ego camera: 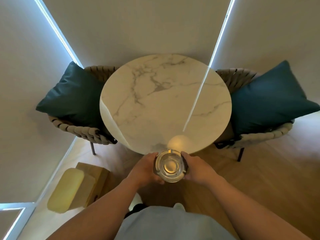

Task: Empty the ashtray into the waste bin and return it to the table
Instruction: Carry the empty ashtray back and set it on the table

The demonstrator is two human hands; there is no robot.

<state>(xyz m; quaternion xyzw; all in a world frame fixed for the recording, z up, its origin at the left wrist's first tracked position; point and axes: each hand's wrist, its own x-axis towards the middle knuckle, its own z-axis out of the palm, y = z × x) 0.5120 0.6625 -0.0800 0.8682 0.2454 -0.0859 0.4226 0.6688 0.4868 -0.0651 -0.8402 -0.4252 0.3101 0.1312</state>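
A round clear glass ashtray (170, 166) is held level between both hands, just off the near edge of the round white marble table (164, 101). My left hand (145, 168) grips its left side and my right hand (197, 170) grips its right side. The ashtray's bowl looks empty, with a warm glint in its middle. A pale yellow-lined waste bin (69, 189) with wooden sides stands on the floor at the lower left, beside the wall.
Two woven chairs flank the table, each with a teal cushion: the left cushion (72, 94) and the right cushion (271, 96). Pale blinds and walls close in behind and at the left. Wooden floor (259, 170) lies to the right.
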